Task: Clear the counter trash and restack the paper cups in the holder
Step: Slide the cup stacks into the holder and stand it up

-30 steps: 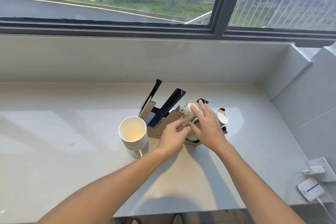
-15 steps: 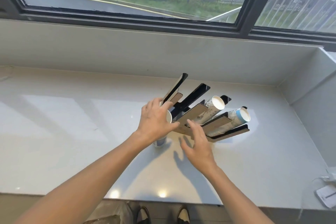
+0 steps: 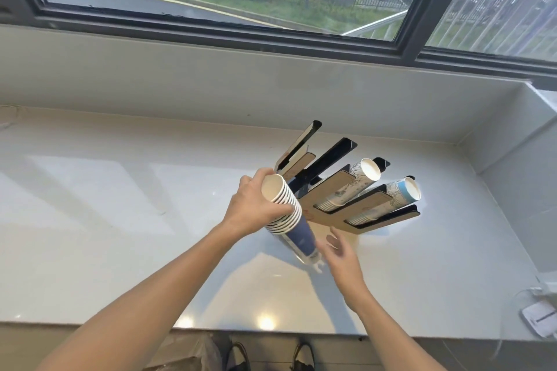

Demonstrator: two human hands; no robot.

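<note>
The left hand [image 3: 256, 208] is wrapped around the top end of a stack of paper cups [image 3: 286, 214]. The fingers are curled shut on the white rims, and the thumb sits near the open mouth. The stack is lifted off the counter [image 3: 105, 220] and tipped — its open mouth points up and to the left, and its blue bottom end points down and to the right. So the long way of the stack runs on a slant from upper left to lower right.

The right hand [image 3: 342, 253] is open, with the fingers spread and a bit blurry. It is just beside the bottom end of the stack. I cannot tell if it touches the cups or not.

Behind the hands stands the cup holder [image 3: 328, 187], made of black and brown boards that lean up and to the right. Its two right slots each hold a row of cups [image 3: 355, 187] lying on a slant, with open mouths pointing up and right. The two left slots show no cups.

The cups in the holder have drawings on them, and one has a light blue band — no words can be read.

A small white device [image 3: 539, 318] with a cable lies at the far right edge of the counter.
</note>
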